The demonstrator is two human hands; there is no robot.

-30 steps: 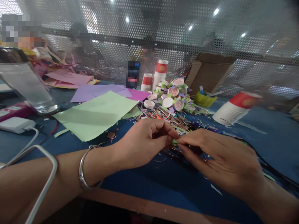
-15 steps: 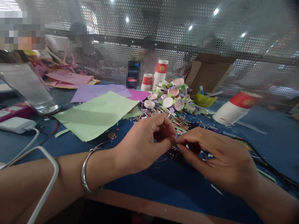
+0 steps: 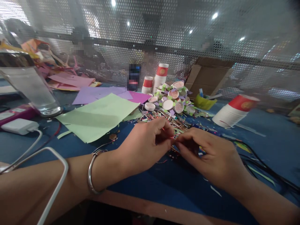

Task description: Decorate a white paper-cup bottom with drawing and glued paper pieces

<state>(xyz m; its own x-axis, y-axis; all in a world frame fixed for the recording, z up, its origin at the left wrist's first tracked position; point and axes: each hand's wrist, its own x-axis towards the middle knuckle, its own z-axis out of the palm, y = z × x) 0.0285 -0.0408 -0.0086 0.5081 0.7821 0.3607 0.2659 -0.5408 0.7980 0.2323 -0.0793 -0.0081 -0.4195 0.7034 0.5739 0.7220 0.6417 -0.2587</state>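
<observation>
My left hand (image 3: 150, 145), with a silver bangle at the wrist, is closed in a pinch near the middle of the view. Fingertips of my right hand (image 3: 208, 153) are also pinched and almost meet those of the left. What lies between the fingertips is too small to make out. Just behind the hands are paper scraps (image 3: 154, 116) and a pile of paper-cup pieces (image 3: 167, 104) with green and purple bits. A light green sheet (image 3: 100, 115) lies to the left of them.
A glass of water (image 3: 35, 87), a white charger (image 3: 20, 126) and its cable are at left. Stacked cups (image 3: 234, 111) lean at right, near a yellow-green holder (image 3: 204, 102) and black cables (image 3: 260, 156). Behind stand a cardboard box (image 3: 208, 76) and more cups (image 3: 160, 76).
My right hand has moved slightly left, closer to my left hand. Both hands stay pinched. The camera view has shifted a little.
</observation>
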